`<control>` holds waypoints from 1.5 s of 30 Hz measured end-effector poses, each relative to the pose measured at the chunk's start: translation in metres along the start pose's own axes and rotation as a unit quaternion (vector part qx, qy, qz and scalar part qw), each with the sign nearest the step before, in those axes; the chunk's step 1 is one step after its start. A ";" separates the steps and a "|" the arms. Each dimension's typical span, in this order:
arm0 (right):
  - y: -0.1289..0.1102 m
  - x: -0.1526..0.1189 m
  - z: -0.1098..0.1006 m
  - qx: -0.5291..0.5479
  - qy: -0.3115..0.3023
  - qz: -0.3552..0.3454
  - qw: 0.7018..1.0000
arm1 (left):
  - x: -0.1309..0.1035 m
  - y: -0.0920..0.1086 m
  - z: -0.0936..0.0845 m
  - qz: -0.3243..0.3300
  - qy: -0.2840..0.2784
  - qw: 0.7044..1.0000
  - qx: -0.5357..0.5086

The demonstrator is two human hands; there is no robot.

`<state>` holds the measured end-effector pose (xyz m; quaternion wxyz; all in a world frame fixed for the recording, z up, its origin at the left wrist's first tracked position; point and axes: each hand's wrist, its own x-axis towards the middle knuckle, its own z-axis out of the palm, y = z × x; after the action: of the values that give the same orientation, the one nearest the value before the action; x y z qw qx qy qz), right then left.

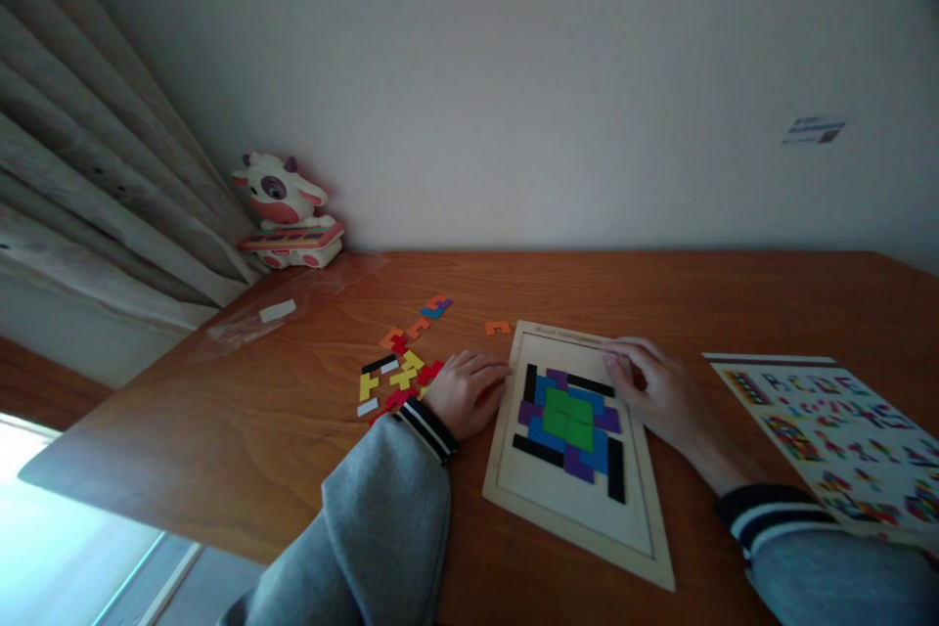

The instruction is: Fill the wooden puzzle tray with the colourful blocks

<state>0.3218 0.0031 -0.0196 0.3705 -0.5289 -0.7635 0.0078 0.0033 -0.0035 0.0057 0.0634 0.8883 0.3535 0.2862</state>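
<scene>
A wooden puzzle board [579, 530] lies tilted on the table, with a symmetric pattern of flat pieces inside its frame. Four-sided green pieces [568, 419] form the middle, with blue [547, 433], purple [579, 466] and black pieces [616, 471] around them. My left hand [468, 394] lies palm down at the board's left edge, fingers stretched and holding nothing visible. Over the board's upper right edge rests my right hand [652, 386], thumb and forefinger apart near the end of a black piece [591, 385]. No piece shows in its fingers.
Loose yellow [403, 379], red, orange, black and white pieces lie left of my left hand. One orange piece [497, 327] sits behind the board. A printed pattern sheet [836, 440] lies at right. A cow toy keyboard [290, 215] and clear plastic wrap [242, 328] are at far left.
</scene>
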 end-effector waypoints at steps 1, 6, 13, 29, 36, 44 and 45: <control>0.001 0.001 0.000 0.015 0.011 0.013 1.000 | 0.000 0.001 0.000 0.002 -0.001 1.000 -0.001; 0.003 -0.007 -0.010 0.060 0.027 0.068 0.996 | 0.001 0.005 0.000 0.016 -0.008 1.000 -0.007; 0.000 -0.010 -0.012 0.061 0.004 0.050 0.997 | 0.002 0.009 -0.003 0.030 -0.022 0.999 0.015; 0.012 -0.011 -0.011 0.047 0.012 0.081 0.996 | -0.021 -0.016 -0.030 -0.004 0.002 0.987 0.164; 0.004 -0.008 -0.014 0.046 0.027 0.065 0.996 | -0.072 -0.050 -0.072 -0.191 0.013 0.959 0.208; -0.001 -0.006 -0.016 0.043 0.042 0.067 0.996 | -0.081 -0.048 -0.082 -0.324 -0.061 0.930 0.162; -0.001 -0.006 -0.016 0.043 0.044 0.067 0.996 | -0.078 -0.048 -0.083 -0.335 -0.066 0.926 0.158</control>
<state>0.3311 -0.0090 -0.0108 0.4246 -0.5625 -0.7082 0.0425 -0.1166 -0.0277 0.0227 0.0378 0.7333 0.6664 0.1292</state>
